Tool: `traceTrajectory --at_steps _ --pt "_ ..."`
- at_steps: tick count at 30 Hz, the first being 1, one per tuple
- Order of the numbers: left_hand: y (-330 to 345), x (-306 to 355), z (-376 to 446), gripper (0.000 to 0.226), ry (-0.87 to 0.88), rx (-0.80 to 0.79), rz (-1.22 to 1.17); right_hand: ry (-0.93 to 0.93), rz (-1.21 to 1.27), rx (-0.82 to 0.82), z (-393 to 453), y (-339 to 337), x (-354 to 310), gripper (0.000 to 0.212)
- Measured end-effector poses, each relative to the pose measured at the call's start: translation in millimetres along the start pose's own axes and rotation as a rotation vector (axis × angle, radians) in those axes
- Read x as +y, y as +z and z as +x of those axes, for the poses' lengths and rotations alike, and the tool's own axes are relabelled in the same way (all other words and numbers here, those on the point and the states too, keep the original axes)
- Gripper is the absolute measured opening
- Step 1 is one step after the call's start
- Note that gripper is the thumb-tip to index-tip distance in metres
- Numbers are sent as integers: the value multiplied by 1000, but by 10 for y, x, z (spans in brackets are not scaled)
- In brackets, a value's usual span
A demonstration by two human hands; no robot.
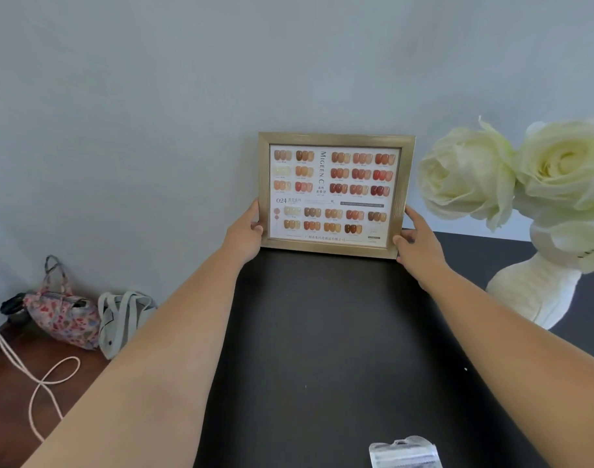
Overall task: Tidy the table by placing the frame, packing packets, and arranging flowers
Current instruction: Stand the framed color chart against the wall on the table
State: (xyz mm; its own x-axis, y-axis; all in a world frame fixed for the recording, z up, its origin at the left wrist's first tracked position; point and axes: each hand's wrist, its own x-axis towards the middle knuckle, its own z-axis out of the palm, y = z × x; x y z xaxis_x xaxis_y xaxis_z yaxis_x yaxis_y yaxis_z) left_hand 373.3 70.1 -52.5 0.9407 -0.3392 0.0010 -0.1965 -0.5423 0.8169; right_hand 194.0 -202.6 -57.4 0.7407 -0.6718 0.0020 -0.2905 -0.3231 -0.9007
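A gold picture frame [334, 194] with a nail-colour chart stands upright at the far edge of the black table [339, 349], against the pale wall. My left hand [245, 233] grips its lower left side and my right hand [417, 246] grips its lower right corner. White roses [511, 173] sit in a white vase [532, 292] at the right, close to the frame. A clear plastic packet [403, 452] lies at the table's near edge.
Left of the table, on the brown floor, a floral bag [64, 315] and a pale tote bag [121, 319] lean against the wall. A pink cord [45, 383] loops across the floor there.
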Motion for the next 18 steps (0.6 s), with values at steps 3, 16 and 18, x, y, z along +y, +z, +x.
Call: traceTrajectory --at_steps 3,16,18 --pt "6 9 -111 64 -11 -59 74 33 0 29 -84 16 107 66" --pt "297 89 -927 64 5 36 119 21 3 -63 -475 -172 222 53" --pt "399 113 -1104 59 32 55 101 4 7 -95 -553 -221 261 44"
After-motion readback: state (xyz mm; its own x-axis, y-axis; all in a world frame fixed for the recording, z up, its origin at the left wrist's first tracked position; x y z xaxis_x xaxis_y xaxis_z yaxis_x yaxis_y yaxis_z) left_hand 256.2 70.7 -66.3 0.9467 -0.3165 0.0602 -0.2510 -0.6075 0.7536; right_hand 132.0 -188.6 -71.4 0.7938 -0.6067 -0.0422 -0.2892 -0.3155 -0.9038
